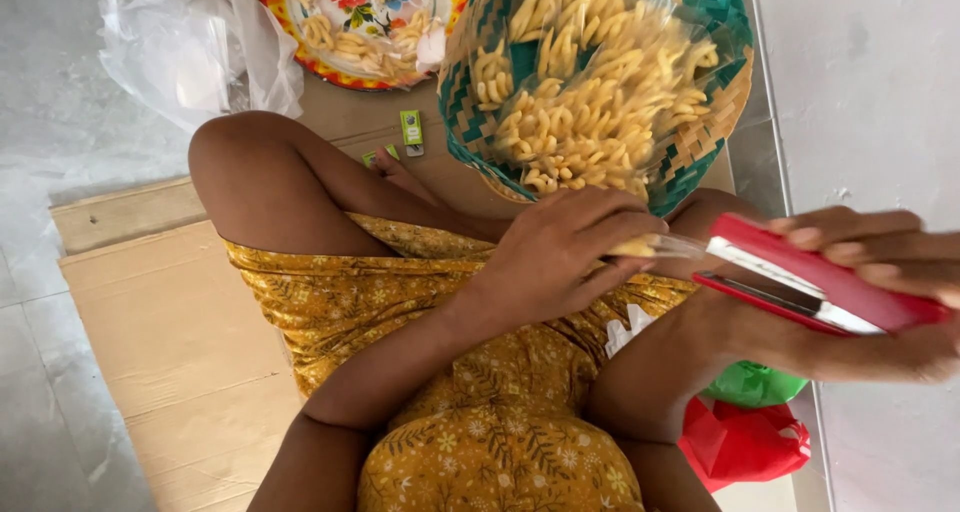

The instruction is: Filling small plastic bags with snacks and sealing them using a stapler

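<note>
My left hand (570, 247) pinches the edge of a small clear plastic packet of yellow pasta (655, 244). My right hand (880, 292) grips a red stapler (810, 282), whose open jaws close around the packet's edge. Both hands hover over my lap in a yellow flowered dress (480, 392). Just beyond them sits a green and tan woven basket (710, 162) heaped with yellow pasta pieces (590, 102) under clear plastic.
A colourful round plate (300, 47) with more pasta lies at the top. A crumpled clear plastic bag (190, 47) is at upper left. Small green staple boxes (411, 132) rest on flattened cardboard (170, 332). Red and green bags (745, 422) lie by my right leg.
</note>
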